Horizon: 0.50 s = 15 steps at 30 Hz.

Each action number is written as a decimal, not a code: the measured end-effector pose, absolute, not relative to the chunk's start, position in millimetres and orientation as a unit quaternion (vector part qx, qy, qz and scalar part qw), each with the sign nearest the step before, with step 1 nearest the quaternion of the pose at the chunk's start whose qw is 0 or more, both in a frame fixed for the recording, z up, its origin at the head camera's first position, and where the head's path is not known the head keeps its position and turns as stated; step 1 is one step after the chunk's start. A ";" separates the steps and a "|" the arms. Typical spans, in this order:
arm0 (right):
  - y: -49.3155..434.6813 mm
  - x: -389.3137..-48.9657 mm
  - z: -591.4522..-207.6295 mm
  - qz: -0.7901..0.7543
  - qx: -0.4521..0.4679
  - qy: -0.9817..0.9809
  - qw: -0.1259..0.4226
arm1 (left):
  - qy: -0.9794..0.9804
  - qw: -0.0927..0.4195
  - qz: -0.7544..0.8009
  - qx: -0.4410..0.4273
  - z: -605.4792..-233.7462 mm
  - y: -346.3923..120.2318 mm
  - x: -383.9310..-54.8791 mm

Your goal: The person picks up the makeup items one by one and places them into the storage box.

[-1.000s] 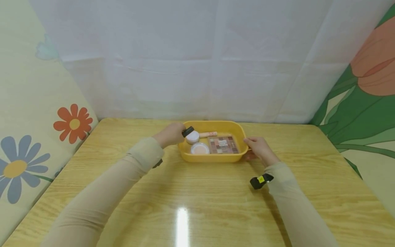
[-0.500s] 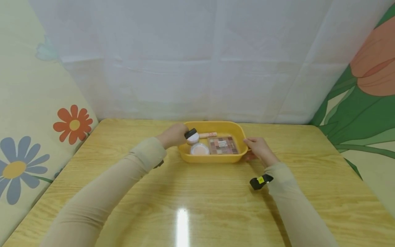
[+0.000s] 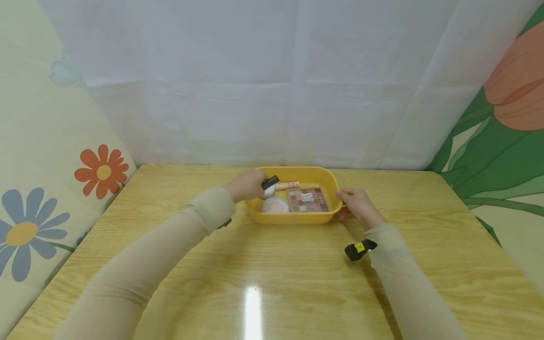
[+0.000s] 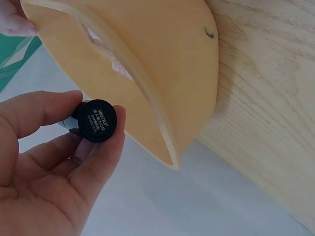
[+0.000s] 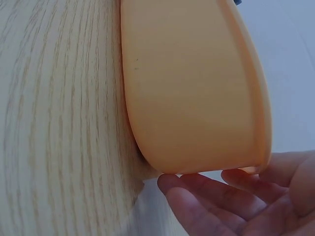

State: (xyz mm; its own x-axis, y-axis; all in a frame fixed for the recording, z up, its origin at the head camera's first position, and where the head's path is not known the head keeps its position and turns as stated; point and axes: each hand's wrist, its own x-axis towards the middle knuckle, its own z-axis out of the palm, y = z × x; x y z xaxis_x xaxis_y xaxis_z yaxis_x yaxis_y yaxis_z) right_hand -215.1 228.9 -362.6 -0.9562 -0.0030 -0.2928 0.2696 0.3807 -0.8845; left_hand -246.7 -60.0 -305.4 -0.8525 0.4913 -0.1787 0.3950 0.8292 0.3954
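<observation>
Between thumb and fingers, my left hand (image 3: 246, 185) pinches a black lipstick (image 3: 270, 182) over the left side of a yellow plastic basin (image 3: 293, 218). The left wrist view shows the printed round end of the lipstick facing the camera. At the basin's right end, my right hand (image 3: 357, 204) grips the rim, thumb on top and fingers against the outer wall. Inside the basin lie an eyeshadow palette (image 3: 308, 199), a round powder compact (image 3: 275, 206) and a pale pink tube (image 3: 289, 185). A round white container (image 3: 269, 191) is partly hidden by the left hand and lipstick.
The basin stands near the back of a wooden table (image 3: 297, 274), close to a white cloth (image 3: 272, 94) hanging behind. Flower-printed panels flank the table left and right. Both wrists carry black camera straps.
My left hand has moved slightly right with the lipstick, further over the basin, covering more of the white container. The right hand and basin look unmoved.
</observation>
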 end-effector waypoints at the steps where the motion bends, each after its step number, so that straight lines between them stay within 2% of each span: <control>1: 229.0 -215.4 -363.0 -0.550 0.082 0.822 0.124 | 0.946 0.140 0.176 0.234 -304.8 -59.0 -246.3; 15: 230.4 -216.6 -364.1 -0.549 0.080 0.823 0.124 | 0.941 0.151 0.166 0.252 -303.7 -47.4 -250.5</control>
